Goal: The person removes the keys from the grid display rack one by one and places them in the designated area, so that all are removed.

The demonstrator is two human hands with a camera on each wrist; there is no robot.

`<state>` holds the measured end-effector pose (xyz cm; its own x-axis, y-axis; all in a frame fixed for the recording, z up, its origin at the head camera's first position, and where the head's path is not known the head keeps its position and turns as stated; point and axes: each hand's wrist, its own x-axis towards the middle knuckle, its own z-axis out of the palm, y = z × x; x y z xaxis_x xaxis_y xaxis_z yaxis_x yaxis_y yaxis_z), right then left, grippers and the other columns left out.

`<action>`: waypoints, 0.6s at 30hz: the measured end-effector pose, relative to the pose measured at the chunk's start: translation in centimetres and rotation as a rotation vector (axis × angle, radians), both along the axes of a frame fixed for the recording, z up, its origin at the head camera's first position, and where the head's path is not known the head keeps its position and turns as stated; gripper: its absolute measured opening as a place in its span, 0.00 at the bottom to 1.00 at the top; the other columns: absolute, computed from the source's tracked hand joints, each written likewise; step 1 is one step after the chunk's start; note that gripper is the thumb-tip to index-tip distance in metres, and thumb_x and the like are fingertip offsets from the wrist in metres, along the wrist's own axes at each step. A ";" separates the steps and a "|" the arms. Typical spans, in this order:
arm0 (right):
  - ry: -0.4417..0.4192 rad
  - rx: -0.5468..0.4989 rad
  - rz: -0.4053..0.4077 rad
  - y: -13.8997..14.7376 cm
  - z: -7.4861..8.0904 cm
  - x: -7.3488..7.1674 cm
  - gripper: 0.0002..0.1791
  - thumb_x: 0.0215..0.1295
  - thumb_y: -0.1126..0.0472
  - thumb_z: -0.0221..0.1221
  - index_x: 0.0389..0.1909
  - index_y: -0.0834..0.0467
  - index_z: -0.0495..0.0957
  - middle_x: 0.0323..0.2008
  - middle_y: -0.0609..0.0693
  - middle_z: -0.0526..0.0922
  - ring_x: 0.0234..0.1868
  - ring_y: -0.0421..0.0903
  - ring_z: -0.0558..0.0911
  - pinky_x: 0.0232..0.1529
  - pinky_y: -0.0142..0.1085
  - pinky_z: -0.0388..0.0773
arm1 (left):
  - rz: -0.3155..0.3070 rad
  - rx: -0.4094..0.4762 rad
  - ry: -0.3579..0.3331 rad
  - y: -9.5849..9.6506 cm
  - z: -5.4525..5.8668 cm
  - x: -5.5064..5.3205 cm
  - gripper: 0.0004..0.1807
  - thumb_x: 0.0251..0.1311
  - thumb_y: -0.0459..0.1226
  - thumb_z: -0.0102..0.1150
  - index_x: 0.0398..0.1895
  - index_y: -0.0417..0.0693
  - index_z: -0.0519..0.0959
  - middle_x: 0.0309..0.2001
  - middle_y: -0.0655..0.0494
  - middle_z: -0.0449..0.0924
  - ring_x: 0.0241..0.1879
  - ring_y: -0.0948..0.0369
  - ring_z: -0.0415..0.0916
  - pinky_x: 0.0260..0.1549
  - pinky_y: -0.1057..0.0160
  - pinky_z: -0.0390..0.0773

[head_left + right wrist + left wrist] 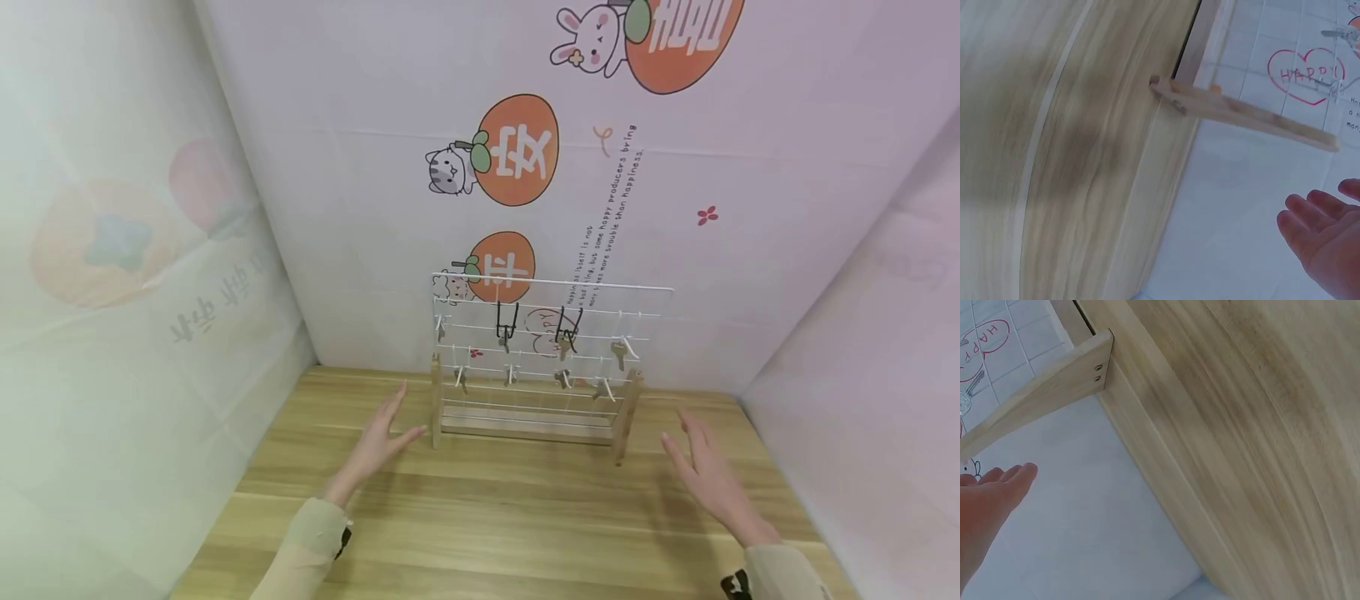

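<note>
A white wire grid rack (pixel 525 406) on a wooden base stands toward the back of the table. Keys hang from its hooks in two rows, among them a brass-coloured key (pixel 565 347) on a black hook and a key (pixel 618 353) at the upper right. My left hand (pixel 375 442), fingers extended and thumb apart, is beside the rack's left wooden post (pixel 437 400). On the other side, my right hand (pixel 705 471) is held with straight fingers, a short way from the right post (pixel 627 417). Neither hand holds anything.
The wooden table (pixel 480 517) reaches back to a white printed sheet (pixel 375 208) with cartoon fruit and lettering. White sheets close in the left side (pixel 112 375) and the right side (pixel 862 375).
</note>
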<state>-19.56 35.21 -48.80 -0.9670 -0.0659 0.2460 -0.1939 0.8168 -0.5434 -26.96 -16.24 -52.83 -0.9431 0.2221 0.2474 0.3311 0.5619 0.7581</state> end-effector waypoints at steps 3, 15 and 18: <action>0.041 -0.046 0.011 -0.9 0.5 0.1 0.34 0.79 0.52 0.46 0.75 0.68 0.50 0.69 0.75 0.60 0.64 0.73 0.66 0.56 0.74 0.68 | -0.017 0.079 -0.007 0.2 -0.1 -0.3 0.47 0.61 0.40 0.66 0.78 0.41 0.50 0.77 0.38 0.52 0.73 0.37 0.57 0.72 0.40 0.63; 0.151 -0.198 0.049 -4.0 2.2 -0.5 0.24 0.76 0.61 0.51 0.67 0.69 0.64 0.61 0.69 0.75 0.56 0.59 0.80 0.52 0.10 0.70 | -0.023 0.331 -0.096 1.4 -0.6 -1.4 0.41 0.59 0.30 0.65 0.74 0.33 0.57 0.72 0.34 0.61 0.70 0.37 0.64 0.70 0.43 0.66; 0.127 -0.189 0.046 -4.7 2.6 -0.5 0.24 0.77 0.58 0.49 0.67 0.68 0.64 0.62 0.67 0.75 0.57 0.63 0.78 0.53 0.18 0.78 | -0.011 0.383 -0.119 1.6 -0.8 -1.7 0.39 0.59 0.30 0.65 0.72 0.32 0.59 0.72 0.33 0.62 0.69 0.37 0.65 0.71 0.45 0.67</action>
